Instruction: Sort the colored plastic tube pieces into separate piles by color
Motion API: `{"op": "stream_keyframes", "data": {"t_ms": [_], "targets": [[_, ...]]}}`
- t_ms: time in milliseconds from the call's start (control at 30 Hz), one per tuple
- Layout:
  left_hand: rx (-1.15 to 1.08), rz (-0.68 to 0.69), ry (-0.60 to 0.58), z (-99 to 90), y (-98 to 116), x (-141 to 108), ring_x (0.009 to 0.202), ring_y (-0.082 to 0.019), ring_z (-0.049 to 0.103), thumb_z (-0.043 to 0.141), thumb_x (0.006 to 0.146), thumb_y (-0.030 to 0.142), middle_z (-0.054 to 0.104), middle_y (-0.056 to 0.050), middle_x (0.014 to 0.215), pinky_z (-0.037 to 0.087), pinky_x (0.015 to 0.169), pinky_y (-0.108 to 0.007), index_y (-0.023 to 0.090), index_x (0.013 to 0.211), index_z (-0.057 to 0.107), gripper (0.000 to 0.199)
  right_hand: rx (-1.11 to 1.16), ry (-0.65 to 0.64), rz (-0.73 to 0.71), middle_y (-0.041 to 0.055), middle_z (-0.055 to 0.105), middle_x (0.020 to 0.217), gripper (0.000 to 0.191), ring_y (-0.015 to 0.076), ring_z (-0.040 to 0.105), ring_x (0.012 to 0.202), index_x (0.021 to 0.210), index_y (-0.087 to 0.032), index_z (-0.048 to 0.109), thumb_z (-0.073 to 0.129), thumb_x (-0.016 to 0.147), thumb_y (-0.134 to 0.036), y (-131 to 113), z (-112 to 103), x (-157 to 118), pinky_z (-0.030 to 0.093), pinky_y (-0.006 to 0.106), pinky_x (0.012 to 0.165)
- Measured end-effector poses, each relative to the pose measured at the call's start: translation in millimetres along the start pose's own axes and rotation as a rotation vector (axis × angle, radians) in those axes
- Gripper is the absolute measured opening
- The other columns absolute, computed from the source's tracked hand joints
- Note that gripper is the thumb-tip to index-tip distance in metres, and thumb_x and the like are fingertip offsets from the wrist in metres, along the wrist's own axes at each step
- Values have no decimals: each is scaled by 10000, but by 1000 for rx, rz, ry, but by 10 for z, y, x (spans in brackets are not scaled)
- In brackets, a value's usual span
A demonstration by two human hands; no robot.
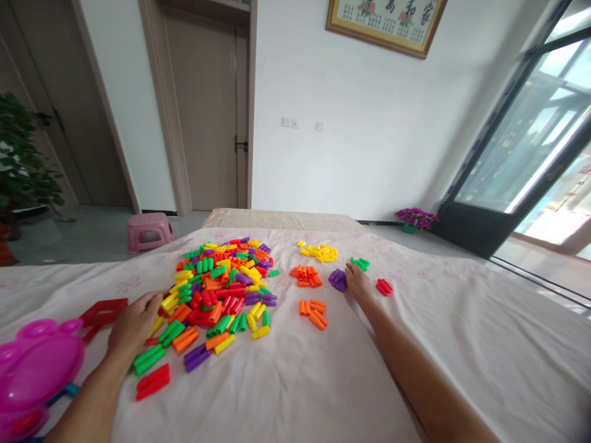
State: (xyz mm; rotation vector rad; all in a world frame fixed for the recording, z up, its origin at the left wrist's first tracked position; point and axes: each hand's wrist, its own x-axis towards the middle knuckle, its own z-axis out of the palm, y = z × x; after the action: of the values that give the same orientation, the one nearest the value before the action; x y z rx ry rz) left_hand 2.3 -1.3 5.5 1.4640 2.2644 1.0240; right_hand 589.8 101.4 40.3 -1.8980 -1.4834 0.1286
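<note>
Toward the far edge of the sheet (286, 387), the right hand (356, 280), loosely curled, is at the purple bullet-shaped blocks (337, 280); the left hand (138, 321), half curled, meets the mixed block pile (226, 292). Whether either grips any, I cannot tell. Blocks look light, stiff, slick: pinch their sides.

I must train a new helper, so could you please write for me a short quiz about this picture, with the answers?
1. Which hand is at the left edge of the large mixed pile?
2. True or false: the red group lies to the right of the yellow group.
3. Which of these is nearest to the right hand?
a) yellow group
b) purple group
c) orange group

Key:
1. The left hand.
2. True.
3. b.
</note>
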Motion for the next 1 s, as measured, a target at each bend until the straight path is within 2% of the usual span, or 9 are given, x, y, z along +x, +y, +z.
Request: {"op": "stream_keyframes", "data": {"t_ms": [67, 167, 267, 367, 500, 600, 733, 867, 1000], "targets": [[-25, -17, -29, -13, 16, -6, 1007, -257, 664, 435, 920, 441, 747, -66, 1143, 481, 811, -299, 228, 1165, 715, 429, -28, 33, -58, 136, 651, 1289, 405, 250, 581, 1214, 1264, -149, 663, 437, 940, -240, -158, -17, -70, 409, 374, 1060], [-37, -8, -14, -15, 33, -19, 1006, -254, 666, 435, 911, 454, 749, -57, 1134, 480, 804, -295, 236, 1138, 719, 424, -6, 10, -250, 98, 689, 1230, 341, 236, 592, 1186, 1191, -178, 693, 472, 937, -232, -552, -17, -264, 403, 364, 1067], [-39, -9, 4, -2, 38, -30, 1017, -256, 667, 422, 911, 470, 753, -49, 1116, 483, 806, -300, 250, 1126, 723, 430, 94, -189, -441, 53, 734, 1114, 259, 204, 648, 1061, 1071, -218, 729, 507, 938, -232, -1048, 22, -587, 458, 310, 970], [-43, -1, 10, 9, 37, -34, 1014, -246, 666, 417, 912, 473, 754, -44, 1111, 482, 820, -298, 248, 1129, 721, 436, 94, -367, -588, 45, 737, 1075, 214, 195, 660, 994, 1064, -227, 732, 568, 937, -281, -1459, 85, -948, 471, 277, 872], [-48, 4, 23, 8, 41, -33, 1010, -239, 667, 415, 913, 456, 759, -41, 1091, 483, 811, -287, 242, 1106, 730, 427, -77, -423, -650, 62, 737, 1019, 214, 221, 642, 988, 1054, -220, 736, 646, 912, -352, -1713, 202, -1256, 442, 284, 821], [-48, 3, 24, 5, 44, -30, 1010, -235, 668, 420, 914, 447, 758, -40, 1085, 484, 794, -282, 246, 1105, 733, 419, -108, -445, -635, 48, 735, 950, 139, 207, 637, 941, 992, -229, 736, 656, 901, -298, -1733, 285, -1323, 423, 268, 772], [-30, -2, 21, 4, 37, -21, 984, -241, 671, 432, 907, 458, 760, -32, 1083, 488, 766, -287, 263, 1111, 736, 415, 60, -381, -592, 36, 721, 965, 127, 172, 636, 888, 993, -225, 715, 626, 911, -262, -1638, 302, -1222, 427, 247, 736], [-21, -13, 18, -2, 25, -11, 948, -245, 674, 437, 900, 465, 766, -36, 1059, 491, 748, -292, 271, 1107, 745, 420, 189, -219, -467, 27, 727, 1001, 165, 165, 646, 869, 1011, -223, 709, 588, 902, -249, -1376, 197, -863, 458, 271, 787], [-3, 13, 26, -3, 16, -7, 886, -249, 681, 449, 897, 453, 773, -52, 1034, 499, 700, -299, 252, 1097, 755, 417, 134, -41, -205, 34, 744, 1020, 223, 194, 665, 879, 1033, -227, 724, 574, 885, -302, -915, 20, -433, 468, 301, 787]]}}
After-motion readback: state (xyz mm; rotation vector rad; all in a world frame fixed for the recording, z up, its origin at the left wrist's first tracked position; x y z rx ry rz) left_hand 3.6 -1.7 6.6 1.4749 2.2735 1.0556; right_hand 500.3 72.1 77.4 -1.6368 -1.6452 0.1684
